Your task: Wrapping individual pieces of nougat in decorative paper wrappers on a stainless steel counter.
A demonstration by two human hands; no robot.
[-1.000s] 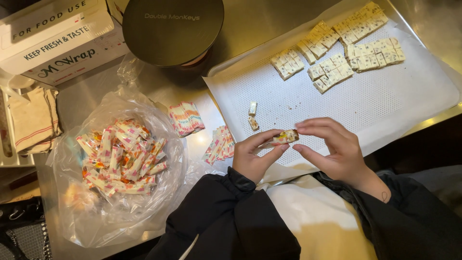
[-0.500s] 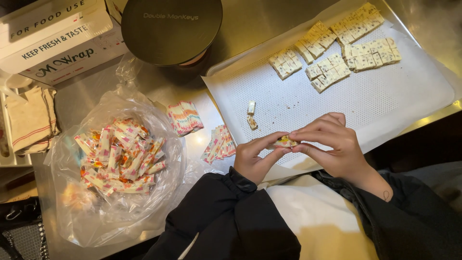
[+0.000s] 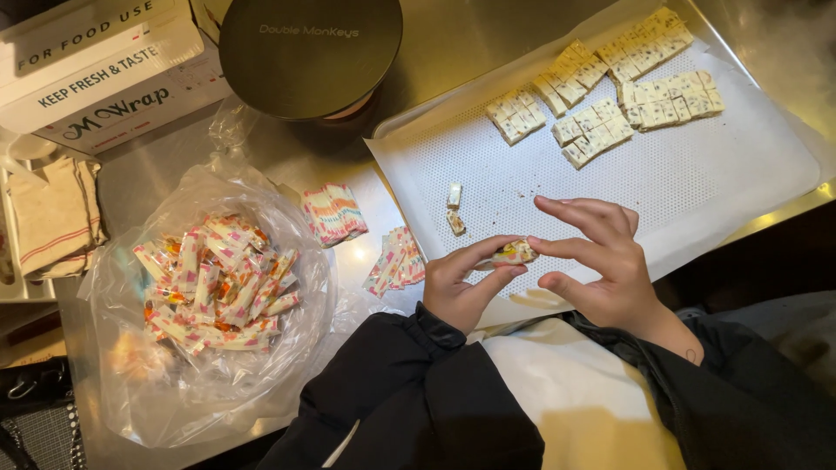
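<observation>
My left hand (image 3: 461, 283) and my right hand (image 3: 601, 261) pinch one small candy piece (image 3: 515, 253) in a clear wrapper between their fingertips, over the near edge of a white perforated tray (image 3: 697, 187). Two loose candy pieces (image 3: 455, 209) lie on the tray just beyond my left hand. Rows of cut white candy bars (image 3: 610, 91) sit at the tray's far side. Two stacks of striped empty wrappers (image 3: 335, 211) (image 3: 396, 261) lie left of the tray.
A clear plastic bag (image 3: 113, 365) holds several wrapped candies (image 3: 218, 283) at left. A round dark tin lid (image 3: 309, 54) and a white cardboard box (image 3: 96, 70) stand at the back. Folded cloths (image 3: 52, 218) lie at the far left on the steel counter.
My right hand's fingers have spread and lifted off the candy. Both hands have stayed near the tray's front edge with the piece between them.
</observation>
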